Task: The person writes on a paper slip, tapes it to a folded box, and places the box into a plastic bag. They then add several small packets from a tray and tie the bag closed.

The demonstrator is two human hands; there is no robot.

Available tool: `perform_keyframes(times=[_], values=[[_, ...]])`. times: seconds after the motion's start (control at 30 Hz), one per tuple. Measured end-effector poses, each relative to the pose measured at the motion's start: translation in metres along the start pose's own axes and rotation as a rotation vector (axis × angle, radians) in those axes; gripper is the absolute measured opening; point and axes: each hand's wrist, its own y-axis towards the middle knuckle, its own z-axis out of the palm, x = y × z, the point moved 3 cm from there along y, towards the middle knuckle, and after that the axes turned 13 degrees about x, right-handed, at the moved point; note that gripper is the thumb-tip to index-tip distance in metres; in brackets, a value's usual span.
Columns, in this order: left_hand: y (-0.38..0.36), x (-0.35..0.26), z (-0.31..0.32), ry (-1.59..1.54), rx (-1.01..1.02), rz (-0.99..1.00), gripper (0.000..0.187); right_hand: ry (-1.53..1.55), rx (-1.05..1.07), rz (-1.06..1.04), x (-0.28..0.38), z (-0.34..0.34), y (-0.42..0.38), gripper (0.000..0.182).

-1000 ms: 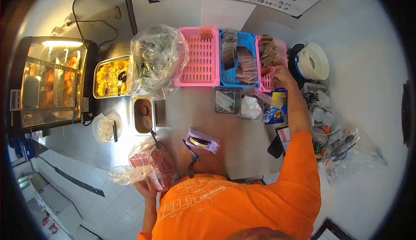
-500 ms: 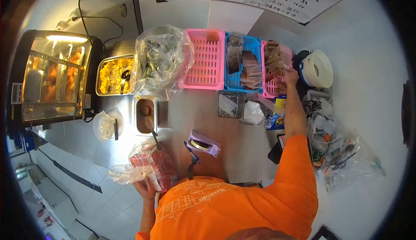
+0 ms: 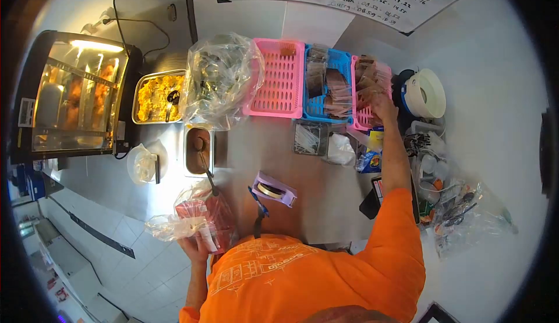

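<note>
Two hands apart: my right hand [image 3: 382, 106] fingers among packets [image 3: 368, 84] in the far pink basket [image 3: 360, 119], grip unclear; left hand [image 3: 195, 246] clutches the bagged red pack [image 3: 201, 218].

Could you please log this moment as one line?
left hand: holds plastic bag | right hand: in pink basket, on brown packets | tape dispenser: on counter

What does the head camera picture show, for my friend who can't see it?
A person in an orange shirt reaches their right hand into a pink basket of small brown packets, while their left hand holds a red box wrapped in a clear plastic bag. On the steel counter sit another pink basket, a blue basket and a purple tape dispenser.
</note>
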Motion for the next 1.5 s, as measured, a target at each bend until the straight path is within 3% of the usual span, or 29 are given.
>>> perform_keyframes(times=[0.1,0.2,0.33,0.4,0.47,0.5,0.57,0.63,0.73,0.8,0.83,1.03,1.2,1.37,1.5], values=[[-0.001,0.003,0.001,0.001,-0.02,-0.023,0.045,0.136,-0.011,0.111,0.012,-0.041,-0.024,0.025],[-0.002,0.004,0.003,-0.049,-0.035,-0.035,0.045,0.379,-0.207,-0.057,-0.039,-0.029,0.011,0.021],[0.001,-0.006,-0.001,-0.042,-0.03,-0.041,0.043,0.601,-0.378,-0.298,-0.044,-0.066,-0.014,0.027],[0.005,-0.008,-0.001,-0.079,-0.013,-0.033,0.042,0.823,-0.313,-0.406,-0.023,-0.095,-0.057,0.028],[0.01,-0.01,-0.004,-0.126,0.033,-0.026,0.04,1.21,-0.227,-0.472,0.023,-0.126,-0.119,0.027],[0.01,-0.005,0.001,-0.117,-0.028,0.047,0.037,1.258,-0.18,-0.475,0.044,-0.137,-0.147,0.025],[0.008,0.003,0.0,-0.171,0.05,0.008,0.037,1.355,-0.077,-0.48,0.084,-0.154,-0.203,0.021],[0.005,0.007,-0.008,-0.265,0.098,0.046,0.038,1.234,-0.03,-0.563,0.129,-0.169,-0.258,0.02],[-0.011,-0.003,-0.045,-0.018,0.068,0.295,0.037,1.203,0.101,-0.68,0.211,-0.183,-0.352,0.018],[-0.033,0.021,-0.061,-0.102,0.027,0.262,0.036,1.263,0.19,-0.768,0.264,-0.174,-0.402,0.018],[-0.046,0.037,-0.07,-0.144,0.005,0.244,0.035,1.193,0.165,-0.918,0.287,-0.165,-0.417,0.017],[-0.148,0.169,-0.145,-0.294,0.022,-0.043,0.036,1.048,0.428,-1.157,0.459,-0.13,-0.571,0.016],[-0.219,0.286,-0.21,-0.389,-0.047,-0.252,0.036,1.122,0.852,-1.436,0.597,-0.084,-0.671,0.016],[-0.243,0.351,-0.26,-0.6,-0.126,-0.379,0.035,1.081,1.0,-1.451,0.707,-0.041,-0.747,0.017],[-0.222,0.393,-0.285,-0.669,-0.063,-0.323,0.04,0.969,1.056,-1.452,0.786,-0.012,-0.789,0.017]])
